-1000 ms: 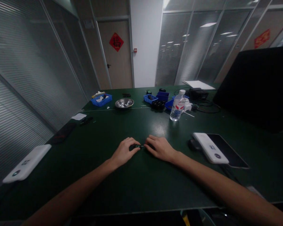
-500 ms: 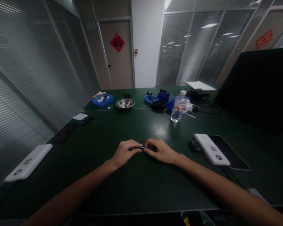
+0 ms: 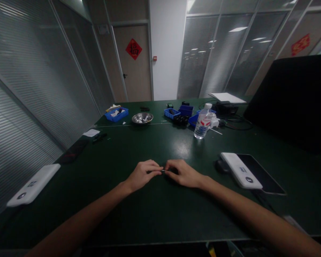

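My left hand (image 3: 143, 175) and my right hand (image 3: 183, 173) meet at the middle of the dark green table (image 3: 160, 210). Both have their fingers curled into a pinch around a small dark part (image 3: 162, 171) held between the fingertips, just above the tabletop. The part is too small and dim to name. Both forearms reach in from the near edge.
A white device (image 3: 240, 169) lies beside a dark tablet (image 3: 259, 173) at the right; another white device (image 3: 33, 184) at the left edge. Farther back stand a water bottle (image 3: 203, 121), a metal bowl (image 3: 142, 117), blue bins (image 3: 116, 113) and a black monitor (image 3: 291, 100).
My hands have lifted slightly and pinched closer together on the small part; the view has shifted a little.
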The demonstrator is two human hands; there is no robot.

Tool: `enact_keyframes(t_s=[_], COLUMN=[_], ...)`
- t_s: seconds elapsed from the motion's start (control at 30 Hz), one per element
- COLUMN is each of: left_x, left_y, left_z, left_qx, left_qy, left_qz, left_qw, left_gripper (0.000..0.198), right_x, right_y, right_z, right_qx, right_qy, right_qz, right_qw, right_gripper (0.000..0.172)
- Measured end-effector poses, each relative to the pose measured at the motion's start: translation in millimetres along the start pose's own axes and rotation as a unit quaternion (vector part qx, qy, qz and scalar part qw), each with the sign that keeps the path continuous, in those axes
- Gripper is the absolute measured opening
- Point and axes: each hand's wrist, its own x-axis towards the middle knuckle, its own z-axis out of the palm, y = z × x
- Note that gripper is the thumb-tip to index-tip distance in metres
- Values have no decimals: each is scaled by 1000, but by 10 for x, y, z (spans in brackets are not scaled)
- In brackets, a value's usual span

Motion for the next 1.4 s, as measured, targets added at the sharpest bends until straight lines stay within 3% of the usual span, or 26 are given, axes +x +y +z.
enact_keyframes(t_s=[0.17,0.33,0.57,0.73,0.87,1.07,1.23,1.4], left_x=[28,22,32,20,8,-10,89,212], left_y=[12,-16,39,43,12,55,106,22], left_z=[26,36,22,98,89,12,189,189], left_qx=[-45,7,91,174,160,78,94,116], left_qy=[66,11,-58,-74,-57,-74,-20,-39], left_qz=[-20,-14,-6,13,-10,-56,-33,-39], left_qw=[997,1000,994,982,985,993,995,992], left_gripper=[21,25,46,47,49,18,16,21], right_x=[29,26,25,21,24,34,46,44], right_y=[55,47,129,163,187,286,367,383], right_z=[46,15,-59,-84,-122,-193,-175,-163], right_qx=[59,39,-53,-170,-244,-237,-190,-179], right_qy=[38,20,47,-3,-22,40,66,72], right_qz=[35,17,0,-31,-35,37,59,53], right_qw=[997,999,997,985,969,970,978,980], right_gripper=[19,14,9,10,12,10,10,11])
